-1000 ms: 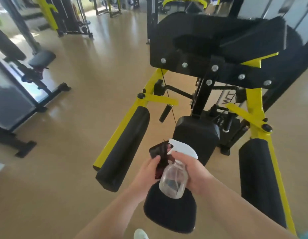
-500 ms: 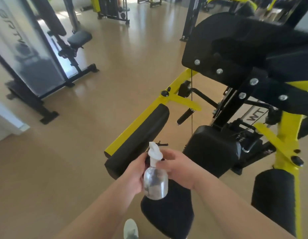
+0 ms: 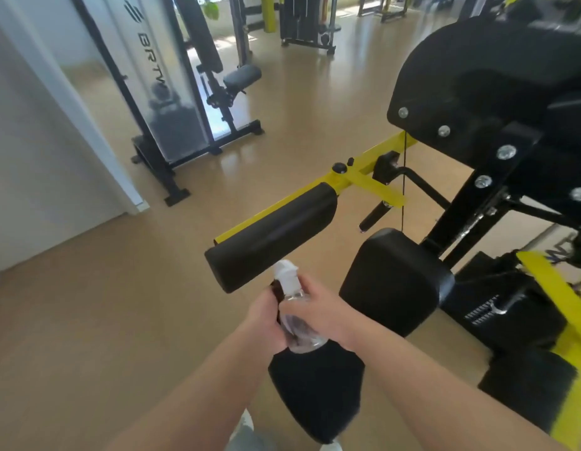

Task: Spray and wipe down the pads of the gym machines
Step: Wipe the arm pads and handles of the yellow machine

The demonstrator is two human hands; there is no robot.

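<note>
Grips a spray bottle [image 3: 297,333] in the right hand [image 3: 325,309], fingers curled round its neck. Clamps a dark cloth [image 3: 276,290] in the left hand [image 3: 264,315], fingers closed. Holds both at six o'clock of the long pad [image 3: 276,236], seat pad [image 3: 396,278] at three o'clock.

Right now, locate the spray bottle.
Head view, lower centre: the spray bottle is in the right hand, against the left hand and its cloth, near the long pad.

Glossy tan floor [image 3: 87,320], yellow-and-black machine [image 3: 461,209] standing on it at right, black-framed machine with frosted panel [image 3: 165,102] far left, weight-stack machine [image 3: 307,21] at far end, white shoe [image 3: 247,421] near.
</note>
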